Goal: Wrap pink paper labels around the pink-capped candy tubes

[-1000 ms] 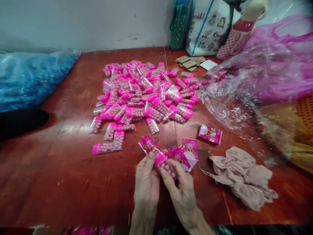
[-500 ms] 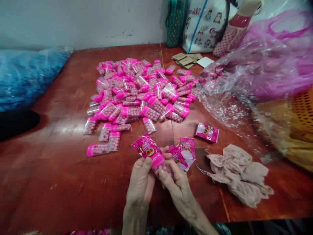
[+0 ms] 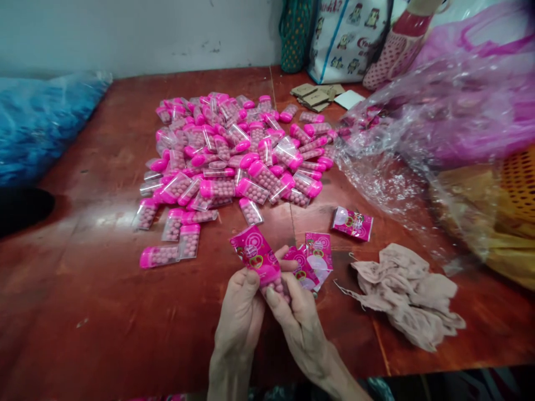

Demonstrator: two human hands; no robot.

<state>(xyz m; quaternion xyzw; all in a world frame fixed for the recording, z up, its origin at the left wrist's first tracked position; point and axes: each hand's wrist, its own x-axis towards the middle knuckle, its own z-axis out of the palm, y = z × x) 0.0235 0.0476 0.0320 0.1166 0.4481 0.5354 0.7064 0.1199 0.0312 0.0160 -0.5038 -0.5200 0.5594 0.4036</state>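
A red-brown table (image 3: 104,312) carries everything, with a pile (image 3: 234,150) of small boxes near its middle. Right of the pile sprawls a big pink plastic bag (image 3: 493,72), crinkled clear plastic (image 3: 388,150) spreading from it towards the boxes. Left of the pile lies a clear bag packed with blue things (image 3: 42,122), too blurred to name. Each readable box in the pile is see-through with a bright pink cap, and pink balls show inside. Behind the pile, to the right, stands a white shopping bag (image 3: 349,42); its contents are out of sight. Nearer than the pile and to its right is a crumpled beige cloth (image 3: 412,295).

On the near side of the pile, well apart from it, two hands work together, both partly closed. The left hand (image 3: 240,303) grips with its thumb on top and its fingers curled beneath; its wrist is nearly straight, pointing at the pile. The right hand (image 3: 301,320) slants in from the right, its thumb pressing the clear end. Between them they hold one box (image 3: 278,288), tilted, its pink balls visible, and a printed pink wrapper (image 3: 256,253) covers the end towards the pile. Loose wrappers (image 3: 320,256) lie on the table just beyond the right hand, between it and the pile.
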